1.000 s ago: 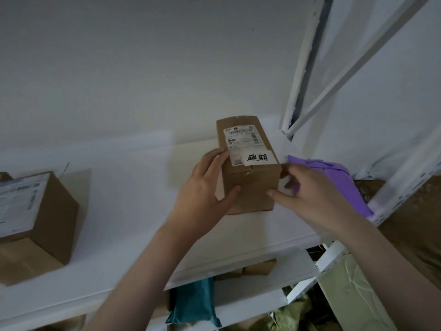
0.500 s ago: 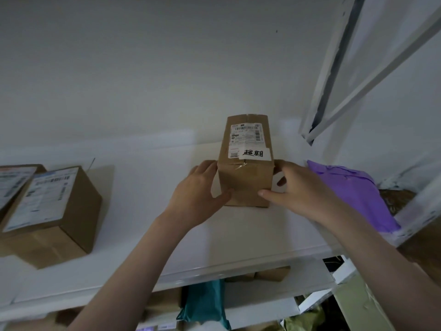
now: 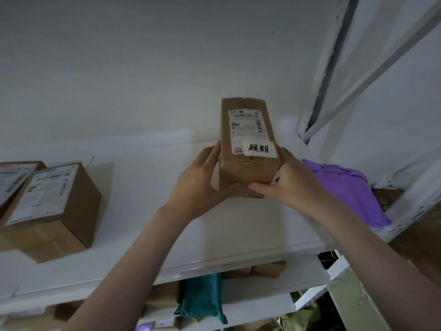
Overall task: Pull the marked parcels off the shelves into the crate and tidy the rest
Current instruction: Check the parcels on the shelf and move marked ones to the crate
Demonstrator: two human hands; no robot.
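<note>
- The marked box stands on end on the top shelf, toward its right side, a white tag with handwritten characters stuck below its printed label.
- Risk: the box is tall and narrow, so a lopsided pull could tip it forward off the shelf edge. Most of the grip sits low on the box, which leaves the top free to swing.
- Risk: the purple mailer lies just beside the box on the right; dragging the box sideways could catch it and sweep it off the shelf.
- Risk: the crate is not in view, so the carry down goes partly blind past the lower shelves.
- Left hand: fingers nearly straight and flat against the box's left face, thumb hooked along the bottom front edge, so it holds the box.
- Right hand: fingers wrapped round the right face, thumb laid across the lower front, gripping the box.
- Two brown boxes sit well apart at the left.
</note>
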